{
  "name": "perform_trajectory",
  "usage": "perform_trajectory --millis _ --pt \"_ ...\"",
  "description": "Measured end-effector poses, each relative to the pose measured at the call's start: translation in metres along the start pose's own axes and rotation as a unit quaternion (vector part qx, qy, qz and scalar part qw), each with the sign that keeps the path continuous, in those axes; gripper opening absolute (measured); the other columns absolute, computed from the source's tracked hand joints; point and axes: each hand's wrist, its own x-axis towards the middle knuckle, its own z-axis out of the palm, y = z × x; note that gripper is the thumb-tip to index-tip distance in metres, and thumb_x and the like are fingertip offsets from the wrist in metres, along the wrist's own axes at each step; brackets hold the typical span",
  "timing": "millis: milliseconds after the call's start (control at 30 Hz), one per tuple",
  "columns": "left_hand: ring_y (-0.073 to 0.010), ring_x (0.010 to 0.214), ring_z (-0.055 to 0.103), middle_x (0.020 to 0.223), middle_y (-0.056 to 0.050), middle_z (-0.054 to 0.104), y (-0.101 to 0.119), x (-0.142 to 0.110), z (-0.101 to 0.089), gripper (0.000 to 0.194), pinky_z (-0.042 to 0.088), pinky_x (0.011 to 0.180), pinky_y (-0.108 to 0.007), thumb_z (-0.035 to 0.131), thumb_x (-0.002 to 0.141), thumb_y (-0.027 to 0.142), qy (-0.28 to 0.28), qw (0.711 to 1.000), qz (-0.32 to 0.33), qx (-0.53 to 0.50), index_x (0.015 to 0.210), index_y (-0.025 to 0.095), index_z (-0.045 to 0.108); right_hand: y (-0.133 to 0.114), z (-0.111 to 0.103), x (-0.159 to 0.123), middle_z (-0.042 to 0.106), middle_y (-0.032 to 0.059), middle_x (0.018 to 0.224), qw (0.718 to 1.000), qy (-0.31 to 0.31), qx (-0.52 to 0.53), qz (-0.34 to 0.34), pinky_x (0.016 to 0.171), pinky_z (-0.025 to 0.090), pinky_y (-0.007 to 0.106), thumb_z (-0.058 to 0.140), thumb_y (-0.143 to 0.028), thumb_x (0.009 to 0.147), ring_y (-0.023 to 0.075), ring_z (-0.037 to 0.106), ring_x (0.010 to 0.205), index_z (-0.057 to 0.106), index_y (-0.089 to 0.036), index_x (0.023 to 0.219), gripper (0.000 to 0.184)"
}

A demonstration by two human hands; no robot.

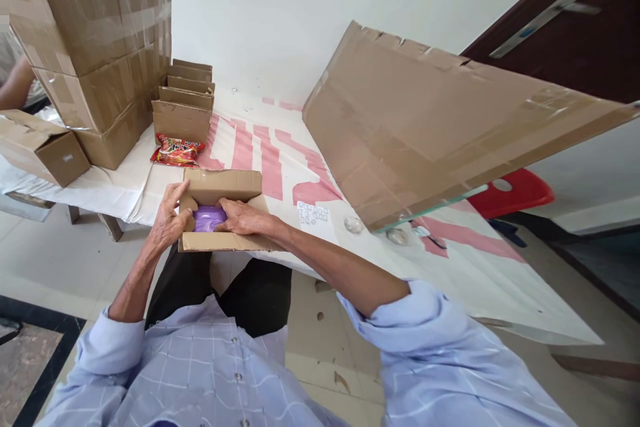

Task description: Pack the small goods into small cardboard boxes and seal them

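A small open cardboard box [223, 181] stands at the table's near edge, directly in front of me. Inside it lies a shiny purple packet [207, 219], partly covered by my fingers and the box walls. My left hand [170, 217] grips the box's left end, with its thumb by the flap there. Reaching in from the right, my right hand [245, 217] has its fingers curled on the packet's right side. Behind the box, to the left, is a red printed packet [177, 150].
Taped cartons [100, 47] are stacked at the left, beside another small box [45, 147] and upright open boxes [183, 117]. A big cardboard sheet [425, 133] leans at the right. Tape rolls [353, 224] and a sticker sheet [313, 213] lie nearby. Another person's arm [17, 83] shows far left.
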Motion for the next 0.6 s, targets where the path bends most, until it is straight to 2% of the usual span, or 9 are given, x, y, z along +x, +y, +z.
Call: perform_trajectory --millis 100,233,400,600 --pt "-0.0325 0.14 0.063 0.148 -0.011 0.064 0.0 0.002 -0.001 0.08 0.059 0.115 -0.05 0.066 0.084 0.023 -0.001 1.0 0.0 0.006 0.163 0.028 0.066 0.008 0.005 0.0 0.082 0.0117 0.124 0.997 0.051 0.044 -0.036 0.09 0.053 0.032 0.082 -0.021 0.091 0.0277 0.075 0.111 0.073 -0.02 0.128 0.038" --pt "-0.0322 0.14 0.063 0.149 -0.011 0.063 -0.001 0.007 -0.006 0.081 0.061 0.113 -0.048 0.064 0.082 0.021 -0.009 1.0 -0.002 0.028 0.163 0.026 0.065 0.009 0.006 0.001 0.082 0.0062 0.096 0.99 0.091 0.076 -0.071 0.081 0.049 0.03 0.068 -0.007 0.086 0.0206 0.071 0.085 0.08 -0.017 0.113 0.031" --pt "-0.0334 0.142 0.063 0.153 -0.012 0.061 -0.001 0.018 -0.015 0.084 0.062 0.112 -0.048 0.063 0.079 0.021 -0.006 0.998 -0.011 0.055 0.163 0.024 0.065 0.0 -0.003 0.006 0.074 -0.0007 0.074 0.966 0.174 0.154 -0.115 0.07 0.045 0.027 0.061 -0.008 0.08 0.0151 0.062 0.068 0.083 -0.018 0.096 0.029" --pt "-0.0363 0.14 0.064 0.153 -0.013 0.062 0.0 0.03 -0.027 0.081 0.064 0.107 -0.051 0.067 0.082 0.025 -0.011 0.996 -0.018 0.083 0.162 0.025 0.065 -0.005 -0.041 0.012 0.067 -0.0026 0.064 0.92 0.234 0.288 -0.123 0.059 0.042 0.025 0.059 -0.017 0.07 0.0114 0.053 0.058 0.079 -0.017 0.08 0.023"
